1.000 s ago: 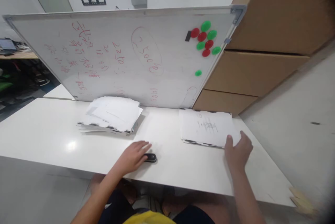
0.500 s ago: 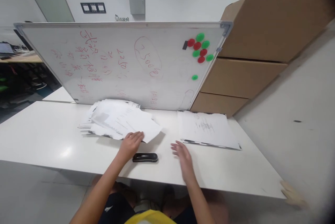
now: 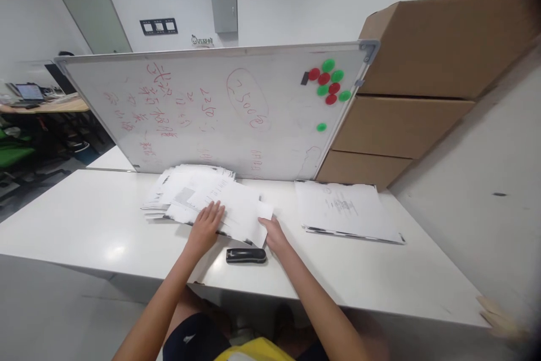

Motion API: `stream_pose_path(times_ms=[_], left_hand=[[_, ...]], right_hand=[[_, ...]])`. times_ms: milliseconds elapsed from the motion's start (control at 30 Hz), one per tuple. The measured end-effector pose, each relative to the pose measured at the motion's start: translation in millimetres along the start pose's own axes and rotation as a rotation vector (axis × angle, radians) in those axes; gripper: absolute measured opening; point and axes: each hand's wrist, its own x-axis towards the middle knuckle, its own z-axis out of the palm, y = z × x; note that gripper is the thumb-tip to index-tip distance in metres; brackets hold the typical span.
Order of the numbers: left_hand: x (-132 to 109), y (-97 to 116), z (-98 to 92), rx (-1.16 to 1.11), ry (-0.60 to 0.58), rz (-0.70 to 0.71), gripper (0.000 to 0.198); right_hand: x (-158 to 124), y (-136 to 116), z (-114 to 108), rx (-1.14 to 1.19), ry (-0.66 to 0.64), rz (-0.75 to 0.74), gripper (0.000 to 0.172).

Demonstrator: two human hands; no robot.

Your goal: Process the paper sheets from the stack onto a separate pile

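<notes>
A pile of loose white papers (image 3: 169, 186) lies left of centre on the white table, with some sheets (image 3: 240, 212) fanned out towards the right. My left hand (image 3: 207, 224) lies on these sheets near their front edge, its fingers spread. At their right end, my right hand (image 3: 273, 231) pinches the sheets by the corner, thumb on top. A black stapler (image 3: 245, 255) rests on the table just in front of the sheets, between my forearms. To the right lies a separate, neater stack of paper (image 3: 346, 209).
Behind the papers leans a whiteboard (image 3: 279, 85) with red writing and round red and green magnets (image 3: 328, 65). Brown cardboard boxes (image 3: 426, 51) are stacked at the right, by the wall. A desk with a laptop (image 3: 29, 92) stands far left.
My right hand has moved left from above the bare table and taken hold of the sheets' right corner. My left hand has shifted further onto the sheets. The view has turned slightly.
</notes>
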Motion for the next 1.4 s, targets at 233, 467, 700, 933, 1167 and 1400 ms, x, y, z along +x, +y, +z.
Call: stream_pose_path(times_ms=[233, 467, 700, 933, 1167, 1400], left_hand=[[-21.7, -61.7, 0.4, 0.056, 0.068, -0.189, 0.068], [-32.8, -112.1, 9.3, -0.14, -0.057, -0.278, 0.082], [4.8, -107.4, 7.2, -0.267, -0.218, -0.665, 0.09], [37.3, -118.3, -3.2, -0.166, -0.171, -0.838, 0.085], [62.0, -138.4, -14.2, -0.17, -0.193, -1.025, 0.073], [62.2, -112.9, -18.7, -0.197, 0.0, -0.99, 0.045]], right_hand=[[23.0, 4.4, 6.1, -0.109, 0.092, -0.015, 0.027], [34.8, -0.7, 16.2, -0.125, 0.111, -0.082, 0.027], [44.6, 8.7, 31.1, -0.109, 0.046, -0.066, 0.03], [60.4, 11.8, 63.9, -0.083, -0.022, -0.071, 0.031], [38.8, -19.4, 28.0, -0.062, -0.071, -0.079, 0.028], [12.5, -18.9, 21.9, -0.149, -0.216, 0.095, 0.025]])
